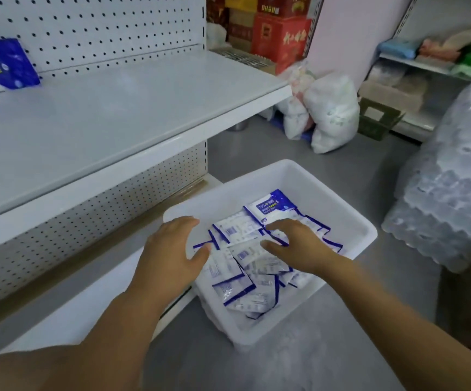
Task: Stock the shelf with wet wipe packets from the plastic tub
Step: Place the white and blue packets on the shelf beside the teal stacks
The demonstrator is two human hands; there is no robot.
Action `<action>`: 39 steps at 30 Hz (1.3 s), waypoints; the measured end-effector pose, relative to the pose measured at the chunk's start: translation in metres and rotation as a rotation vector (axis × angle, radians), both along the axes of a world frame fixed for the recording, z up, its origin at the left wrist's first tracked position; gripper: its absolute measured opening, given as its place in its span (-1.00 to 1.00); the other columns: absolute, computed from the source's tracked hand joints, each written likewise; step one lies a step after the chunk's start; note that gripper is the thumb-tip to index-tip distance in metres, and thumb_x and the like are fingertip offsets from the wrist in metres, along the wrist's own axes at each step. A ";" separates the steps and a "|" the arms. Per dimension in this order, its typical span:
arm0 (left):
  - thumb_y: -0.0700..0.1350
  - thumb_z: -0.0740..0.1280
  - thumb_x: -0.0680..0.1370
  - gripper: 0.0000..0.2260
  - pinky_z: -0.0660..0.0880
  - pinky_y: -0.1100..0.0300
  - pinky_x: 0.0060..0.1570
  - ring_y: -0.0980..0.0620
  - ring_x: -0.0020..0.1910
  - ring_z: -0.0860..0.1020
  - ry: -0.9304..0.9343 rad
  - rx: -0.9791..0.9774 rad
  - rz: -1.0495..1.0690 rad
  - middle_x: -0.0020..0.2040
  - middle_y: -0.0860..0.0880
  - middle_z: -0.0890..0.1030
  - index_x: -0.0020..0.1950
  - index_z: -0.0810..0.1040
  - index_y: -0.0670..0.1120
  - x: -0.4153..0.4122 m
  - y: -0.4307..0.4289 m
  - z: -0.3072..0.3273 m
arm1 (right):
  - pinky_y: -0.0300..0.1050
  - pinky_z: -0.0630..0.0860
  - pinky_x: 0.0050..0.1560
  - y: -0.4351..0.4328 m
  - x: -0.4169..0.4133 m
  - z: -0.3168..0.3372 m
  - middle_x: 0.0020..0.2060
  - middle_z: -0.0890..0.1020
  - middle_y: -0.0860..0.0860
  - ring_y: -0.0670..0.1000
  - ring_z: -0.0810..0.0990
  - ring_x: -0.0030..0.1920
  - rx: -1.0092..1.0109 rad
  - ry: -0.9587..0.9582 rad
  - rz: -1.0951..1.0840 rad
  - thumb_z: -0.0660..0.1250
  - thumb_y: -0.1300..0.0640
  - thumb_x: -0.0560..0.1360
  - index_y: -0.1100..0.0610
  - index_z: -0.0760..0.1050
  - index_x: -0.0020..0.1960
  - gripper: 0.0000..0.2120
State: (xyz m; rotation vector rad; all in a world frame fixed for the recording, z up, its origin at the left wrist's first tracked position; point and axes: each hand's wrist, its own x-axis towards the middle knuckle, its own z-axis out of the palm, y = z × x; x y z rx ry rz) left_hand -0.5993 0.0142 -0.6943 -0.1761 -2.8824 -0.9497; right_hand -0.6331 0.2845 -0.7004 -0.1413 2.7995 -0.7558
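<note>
A white plastic tub stands on the grey floor beside the shelf unit. Several blue-and-white wet wipe packets lie loosely piled inside it. My left hand hovers over the tub's left rim with its fingers spread, holding nothing. My right hand reaches into the tub, fingers apart, resting on the packets without gripping one. The white shelf is at the upper left. Wet wipe packets stand on it at the far left, against the pegboard back.
White filled bags lie on the floor behind the tub. Wrapped packs of water bottles are stacked at the right. Red cartons stand behind the shelf end. Another shelf with goods is at the back right.
</note>
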 end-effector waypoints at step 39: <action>0.13 0.34 0.60 -0.55 0.31 0.21 0.23 0.05 0.41 0.43 -0.273 0.254 0.192 0.41 0.04 0.50 0.44 0.47 -0.01 -0.028 -0.003 -0.005 | 0.11 0.67 0.04 -0.040 0.012 -0.019 -0.04 0.74 0.09 0.11 0.74 -0.05 -0.772 -0.302 -0.402 0.58 0.11 0.41 0.07 0.70 0.04 -0.79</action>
